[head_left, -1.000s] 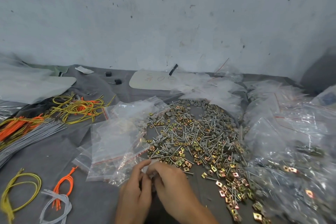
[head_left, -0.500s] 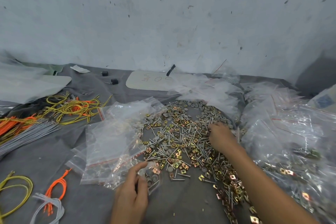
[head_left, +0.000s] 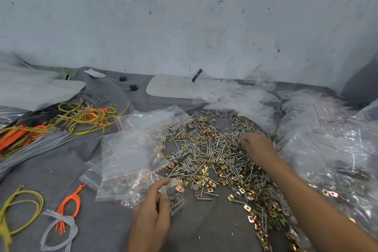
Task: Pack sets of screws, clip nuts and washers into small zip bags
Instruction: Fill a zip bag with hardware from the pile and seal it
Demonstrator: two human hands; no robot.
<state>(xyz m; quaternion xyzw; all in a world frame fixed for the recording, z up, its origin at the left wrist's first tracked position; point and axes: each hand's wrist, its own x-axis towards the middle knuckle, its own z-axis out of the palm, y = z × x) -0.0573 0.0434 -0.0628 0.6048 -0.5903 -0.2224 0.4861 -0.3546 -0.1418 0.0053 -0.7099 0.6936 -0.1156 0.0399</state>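
A wide heap of screws, brass clip nuts and grey washers (head_left: 212, 155) covers the middle of the grey cloth. My left hand (head_left: 152, 217) pinches a small zip bag (head_left: 176, 194) with washers and a clip nut inside, near the front of the heap. My right hand (head_left: 258, 149) reaches into the far right part of the heap, fingers curled down among the screws; what they hold is hidden. A stack of unfilled zip bags (head_left: 131, 155) lies left of the heap.
Filled zip bags (head_left: 331, 149) pile up on the right and behind the heap. Bundles of yellow, orange and grey cords (head_left: 41, 129) lie on the left, with loose loops (head_left: 61, 225) at the front left. A white wall stands close behind.
My right hand left the small bag and reached out to the far right of the heap. The left hand kept hold of the bag near the front.
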